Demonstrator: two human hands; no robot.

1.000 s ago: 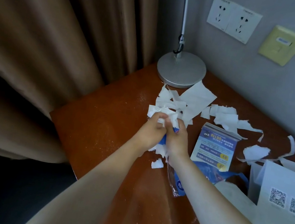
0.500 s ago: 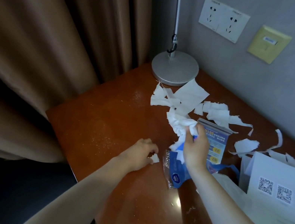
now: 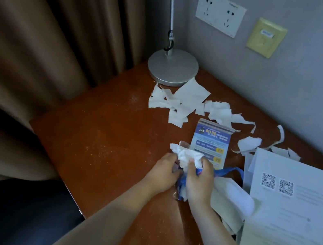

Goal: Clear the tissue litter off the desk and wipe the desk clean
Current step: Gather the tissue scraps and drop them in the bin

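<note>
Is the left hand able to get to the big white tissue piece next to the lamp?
Probably yes. The bare desk between the left hand and the big tissue piece by the lamp base has nothing in the way. But that hand is busy holding the tissue wad first.

brown curtain [image 3: 49, 33] hangs in heavy folds along the left side, reaching down past the desk edge. grey textured wall [image 3: 305, 87] at back and right. on the wall a white double socket plate [image 3: 220, 13], and just right of it a yellowish plate [image 3: 266, 38] with a small label. floor lamp style desk lamp: round silver lamp base [image 3: 172, 67] sits in the back corner, thin metal pole [image 3: 171, 5] rising out of frame, small dark hook or clip low on the pole. dark area [image 3: 10, 214] below the curtain at bottom left, detail not readable. light is dim, soft glare patch on the wood surface.
</note>
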